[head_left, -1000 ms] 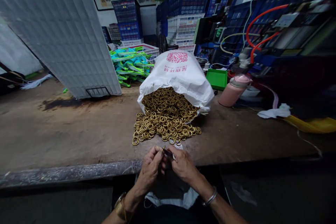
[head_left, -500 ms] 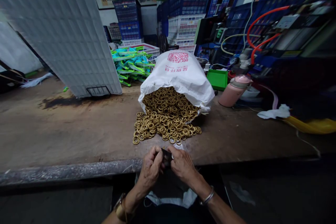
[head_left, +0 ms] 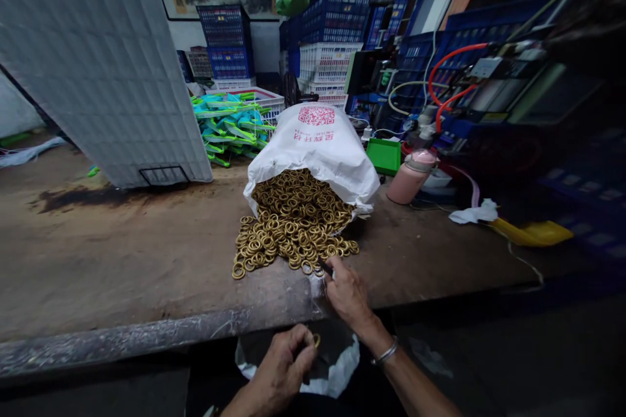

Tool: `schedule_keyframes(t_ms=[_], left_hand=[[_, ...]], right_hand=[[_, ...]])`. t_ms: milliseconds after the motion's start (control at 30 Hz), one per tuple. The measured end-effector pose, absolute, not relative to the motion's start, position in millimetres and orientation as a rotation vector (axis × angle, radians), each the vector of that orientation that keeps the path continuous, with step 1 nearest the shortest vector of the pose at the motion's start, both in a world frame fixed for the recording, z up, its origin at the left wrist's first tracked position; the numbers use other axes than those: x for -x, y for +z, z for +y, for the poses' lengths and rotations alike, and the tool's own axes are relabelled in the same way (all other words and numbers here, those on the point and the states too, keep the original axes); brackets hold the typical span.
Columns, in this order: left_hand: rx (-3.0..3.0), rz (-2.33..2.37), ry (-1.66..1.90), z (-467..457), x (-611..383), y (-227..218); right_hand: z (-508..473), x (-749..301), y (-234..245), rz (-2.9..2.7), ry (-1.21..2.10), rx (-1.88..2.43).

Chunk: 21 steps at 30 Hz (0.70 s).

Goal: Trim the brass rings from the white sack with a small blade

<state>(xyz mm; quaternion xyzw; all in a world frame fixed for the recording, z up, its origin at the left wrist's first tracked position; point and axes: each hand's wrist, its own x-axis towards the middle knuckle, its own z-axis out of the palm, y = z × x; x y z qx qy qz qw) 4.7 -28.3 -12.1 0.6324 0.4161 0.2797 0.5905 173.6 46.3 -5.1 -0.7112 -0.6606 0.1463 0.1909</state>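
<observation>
A white sack [head_left: 317,146] lies on its side on the brown workbench [head_left: 122,260], spilling a heap of brass rings [head_left: 288,225]. My right hand [head_left: 346,292] reaches to the near edge of the heap, fingers pinched round a small dark tool [head_left: 325,267]. My left hand [head_left: 283,365] is below the bench edge, closed on one brass ring [head_left: 317,340], over a dark bag with a white plastic rim [head_left: 337,371] in my lap.
A grey gridded panel [head_left: 102,71] leans at the back left. Behind the sack lie teal and green hangers [head_left: 229,127], a green box [head_left: 385,155], a pink bottle [head_left: 411,177], stacked blue and white crates [head_left: 327,39] and hoses on a machine at right.
My hands, joined over the bench edge before, have parted. The left dropped toward my lap with a ring; the right moved up to the ring heap. The view shifted a little.
</observation>
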Motion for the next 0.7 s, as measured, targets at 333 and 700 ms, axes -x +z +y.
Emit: schedule_keyframes(t_ms=[333, 700], left_hand=[[-1.697, 1.096, 0.613, -21, -1, -34], [-1.491, 1.688, 1.482, 63, 64, -27]], right_hand=[[90, -228, -13, -1.763, 0.188, 2.338], [83, -179, -19, -1.973, 0.127, 2.149]])
